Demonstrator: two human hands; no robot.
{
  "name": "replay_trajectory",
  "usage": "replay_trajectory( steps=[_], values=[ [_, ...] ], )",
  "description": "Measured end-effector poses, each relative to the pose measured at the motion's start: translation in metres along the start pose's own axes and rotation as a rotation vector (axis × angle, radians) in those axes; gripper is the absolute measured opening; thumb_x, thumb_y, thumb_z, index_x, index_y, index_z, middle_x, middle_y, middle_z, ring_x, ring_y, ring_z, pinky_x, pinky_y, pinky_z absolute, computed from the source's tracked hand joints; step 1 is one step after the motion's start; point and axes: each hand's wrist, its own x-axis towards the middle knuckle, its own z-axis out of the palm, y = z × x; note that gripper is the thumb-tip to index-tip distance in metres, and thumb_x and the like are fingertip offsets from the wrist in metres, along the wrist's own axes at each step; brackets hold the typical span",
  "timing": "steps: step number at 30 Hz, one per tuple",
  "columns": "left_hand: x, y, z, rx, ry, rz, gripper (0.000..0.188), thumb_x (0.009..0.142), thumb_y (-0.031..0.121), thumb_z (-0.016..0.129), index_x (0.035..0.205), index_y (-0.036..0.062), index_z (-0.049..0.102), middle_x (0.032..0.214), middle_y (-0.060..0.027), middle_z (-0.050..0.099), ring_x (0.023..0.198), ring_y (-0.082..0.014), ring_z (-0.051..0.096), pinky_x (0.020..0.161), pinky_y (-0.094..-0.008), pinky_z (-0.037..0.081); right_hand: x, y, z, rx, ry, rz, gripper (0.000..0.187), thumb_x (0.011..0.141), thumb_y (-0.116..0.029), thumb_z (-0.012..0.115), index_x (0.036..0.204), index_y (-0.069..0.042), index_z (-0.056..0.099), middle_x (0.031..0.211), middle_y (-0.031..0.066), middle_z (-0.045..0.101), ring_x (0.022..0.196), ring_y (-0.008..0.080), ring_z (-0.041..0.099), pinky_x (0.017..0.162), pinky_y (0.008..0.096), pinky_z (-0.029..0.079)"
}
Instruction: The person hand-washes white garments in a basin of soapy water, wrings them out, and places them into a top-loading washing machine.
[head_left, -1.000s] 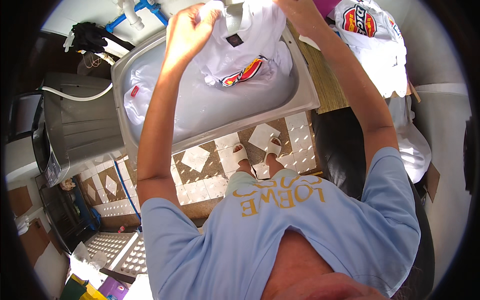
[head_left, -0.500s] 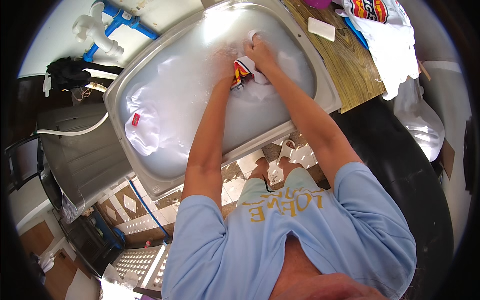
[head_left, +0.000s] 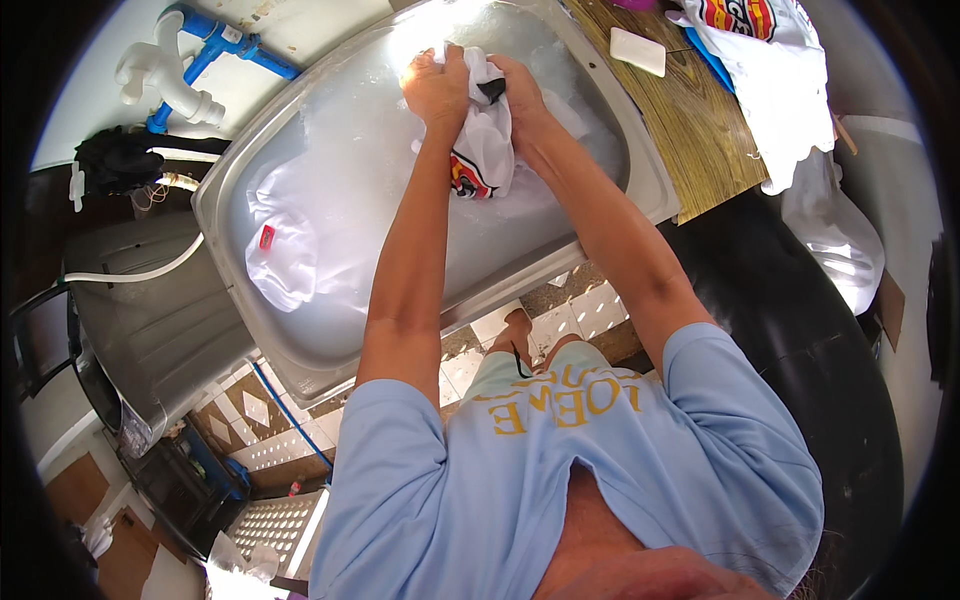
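Between my two hands a wet white garment (head_left: 490,140) with a red, yellow and black print hangs bunched over cloudy, soapy water. My left hand (head_left: 437,88) is closed on its upper left part, and my right hand (head_left: 522,95) grips it from the right, near a small black patch. The grey sink (head_left: 650,160) holds the milky water. At its left side another white garment (head_left: 285,240) with a small red label floats, partly under the surface. More white cloth (head_left: 565,110) shows dimly in the water by my right hand.
A white soap bar (head_left: 638,51) rests on the wooden board (head_left: 705,140) to the right, beside a printed white garment (head_left: 775,90) draped over something blue. White and blue pipes (head_left: 215,50) run along the wall at far left. A black cloth (head_left: 120,160) hangs below them.
Both hands have lifted the printed garment up out of the water and moved slightly farther away. My left hand, earlier hidden in the suds, now shows plainly.
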Motion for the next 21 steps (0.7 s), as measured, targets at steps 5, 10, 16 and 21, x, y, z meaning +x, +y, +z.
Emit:
replay_trajectory(
  steps=[5, 10, 16, 21],
  values=[
    [-0.010, 0.015, 0.002, -0.165, -0.325, -0.022, 0.030, 0.075, 0.029, 0.064, 0.068, 0.0000, 0.065, 0.064, -0.0121, 0.062, 0.059, -0.0267, 0.059, 0.062, -0.0355, 0.048, 0.033, -0.004, -0.034, -0.148, 0.133, -0.113, 0.038, 0.081, -0.028, 0.058, 0.104, 0.003, 0.058, 0.095, 0.0113, 0.061, 0.078, 0.0193, 0.059, 0.065, 0.0334, 0.048],
    [0.033, -0.010, -0.035, -0.333, -0.437, -0.356, 0.045, 0.081, 0.039, 0.066, 0.104, 0.0013, 0.059, 0.096, -0.0180, 0.061, 0.084, -0.0275, 0.059, 0.072, -0.0365, 0.048, -0.017, -0.056, -0.017, -0.364, -0.218, 0.043, 0.053, 0.086, -0.042, 0.055, 0.117, 0.001, 0.052, 0.111, 0.0130, 0.060, 0.102, 0.0217, 0.058, 0.089, 0.0331, 0.045],
    [-0.014, -0.018, -0.122, 0.158, -0.637, 0.431, 0.070, 0.071, 0.050, 0.073, 0.123, 0.0082, 0.051, 0.129, -0.0241, 0.036, 0.120, -0.0354, 0.041, 0.092, -0.0437, 0.042, -0.065, -0.059, -0.084, -1.698, -0.093, -0.385, 0.085, 0.067, -0.053, 0.068, 0.123, 0.007, 0.045, 0.121, 0.0207, 0.055, 0.113, 0.0333, 0.053, 0.103, 0.0383, 0.036],
    [-0.017, -0.027, -0.084, 0.142, -0.602, 0.311, 0.059, 0.072, 0.047, 0.073, 0.112, 0.0062, 0.058, 0.112, -0.0220, 0.051, 0.101, -0.0336, 0.052, 0.079, -0.0436, 0.047, -0.075, -0.025, -0.032, -1.929, -0.185, -0.170, 0.097, 0.060, -0.057, 0.070, 0.127, 0.007, 0.041, 0.125, 0.0249, 0.049, 0.117, 0.0350, 0.049, 0.096, 0.0386, 0.042]
  ],
)
